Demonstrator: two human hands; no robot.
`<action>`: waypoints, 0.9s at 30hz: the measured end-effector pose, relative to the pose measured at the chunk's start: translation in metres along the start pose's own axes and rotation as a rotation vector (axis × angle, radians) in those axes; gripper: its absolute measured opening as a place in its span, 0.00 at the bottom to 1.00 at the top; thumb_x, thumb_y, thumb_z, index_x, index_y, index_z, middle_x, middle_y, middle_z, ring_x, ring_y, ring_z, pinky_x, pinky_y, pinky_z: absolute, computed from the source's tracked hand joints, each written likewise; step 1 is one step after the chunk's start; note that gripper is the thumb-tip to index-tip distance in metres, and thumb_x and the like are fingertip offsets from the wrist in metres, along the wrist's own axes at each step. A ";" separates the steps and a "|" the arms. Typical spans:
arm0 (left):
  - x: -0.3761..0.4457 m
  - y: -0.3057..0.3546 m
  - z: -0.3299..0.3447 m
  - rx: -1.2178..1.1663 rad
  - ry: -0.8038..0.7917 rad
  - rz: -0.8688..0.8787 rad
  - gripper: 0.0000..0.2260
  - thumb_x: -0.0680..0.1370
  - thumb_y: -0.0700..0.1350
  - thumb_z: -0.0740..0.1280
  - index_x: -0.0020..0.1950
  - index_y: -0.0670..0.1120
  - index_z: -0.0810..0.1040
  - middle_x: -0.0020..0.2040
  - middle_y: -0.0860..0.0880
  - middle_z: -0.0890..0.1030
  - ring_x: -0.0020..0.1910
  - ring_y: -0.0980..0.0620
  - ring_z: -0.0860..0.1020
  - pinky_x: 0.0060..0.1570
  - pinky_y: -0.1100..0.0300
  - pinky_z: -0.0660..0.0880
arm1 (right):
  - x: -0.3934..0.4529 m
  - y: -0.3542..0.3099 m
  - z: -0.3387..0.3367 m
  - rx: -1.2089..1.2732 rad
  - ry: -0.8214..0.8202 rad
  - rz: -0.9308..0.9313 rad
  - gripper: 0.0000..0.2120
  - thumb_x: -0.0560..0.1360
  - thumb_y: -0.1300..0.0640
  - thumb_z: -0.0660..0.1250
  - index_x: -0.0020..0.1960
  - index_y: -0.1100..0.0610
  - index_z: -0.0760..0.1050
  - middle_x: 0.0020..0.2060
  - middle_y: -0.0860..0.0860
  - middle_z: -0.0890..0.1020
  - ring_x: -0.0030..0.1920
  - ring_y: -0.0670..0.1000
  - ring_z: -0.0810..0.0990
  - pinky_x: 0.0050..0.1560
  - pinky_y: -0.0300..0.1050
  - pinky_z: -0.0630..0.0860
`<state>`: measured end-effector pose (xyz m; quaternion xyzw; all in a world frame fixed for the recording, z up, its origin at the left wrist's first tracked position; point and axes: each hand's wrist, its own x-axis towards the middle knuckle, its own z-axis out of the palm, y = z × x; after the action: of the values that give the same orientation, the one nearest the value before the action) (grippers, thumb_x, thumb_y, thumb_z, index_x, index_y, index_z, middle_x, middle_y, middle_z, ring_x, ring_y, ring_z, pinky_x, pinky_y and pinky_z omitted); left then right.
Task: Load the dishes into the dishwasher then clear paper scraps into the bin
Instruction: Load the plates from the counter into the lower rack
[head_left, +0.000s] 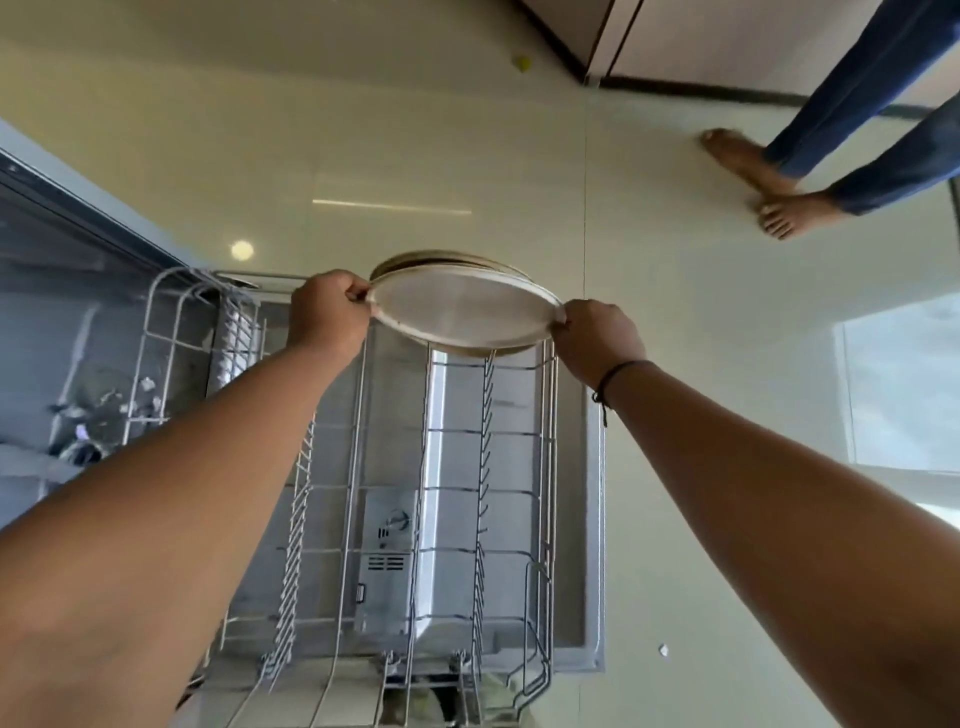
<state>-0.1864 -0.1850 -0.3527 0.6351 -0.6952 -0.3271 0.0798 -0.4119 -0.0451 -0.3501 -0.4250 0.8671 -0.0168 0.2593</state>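
At far left, dishwasher interior (62, 322) dim, blurred — contents hard to make out. Wire rack (447, 499) pulled out over open door (592, 519), near edge cut off by frame bottom. Left hand (327, 317) pinches left rim of plate (462, 317); right hand (597, 338) pinches right rim, black cord at wrist. Plate held between hands at rack's far end, lower edge among tines. Second plate (447, 258) just behind, mostly hidden. Small paper scrap (663, 649) on floor (675, 364) right of door. Far right, bystander's bare feet (769, 182), jeans cut off.
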 end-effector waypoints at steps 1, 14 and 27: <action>0.001 -0.003 0.003 0.000 -0.007 -0.004 0.10 0.73 0.39 0.72 0.54 0.41 0.82 0.51 0.43 0.84 0.50 0.44 0.80 0.41 0.63 0.65 | 0.003 0.000 0.004 -0.005 -0.011 0.003 0.12 0.78 0.53 0.58 0.53 0.57 0.78 0.50 0.58 0.81 0.51 0.60 0.78 0.41 0.44 0.67; -0.005 -0.028 0.025 0.036 -0.203 -0.017 0.17 0.75 0.40 0.69 0.64 0.44 0.77 0.59 0.42 0.80 0.56 0.42 0.78 0.55 0.53 0.74 | 0.003 0.001 0.031 0.308 0.008 0.131 0.15 0.76 0.63 0.57 0.54 0.53 0.79 0.44 0.51 0.80 0.44 0.53 0.76 0.33 0.36 0.65; -0.203 -0.044 -0.050 0.170 -0.429 -0.037 0.31 0.79 0.53 0.63 0.78 0.51 0.52 0.79 0.48 0.53 0.76 0.48 0.57 0.72 0.53 0.61 | -0.170 0.004 0.014 0.017 -0.313 -0.076 0.25 0.77 0.53 0.60 0.73 0.48 0.60 0.65 0.52 0.75 0.62 0.55 0.75 0.62 0.47 0.72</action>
<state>-0.0872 -0.0118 -0.2765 0.5680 -0.7095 -0.3965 -0.1297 -0.3225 0.0873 -0.2891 -0.4526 0.7993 0.0323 0.3939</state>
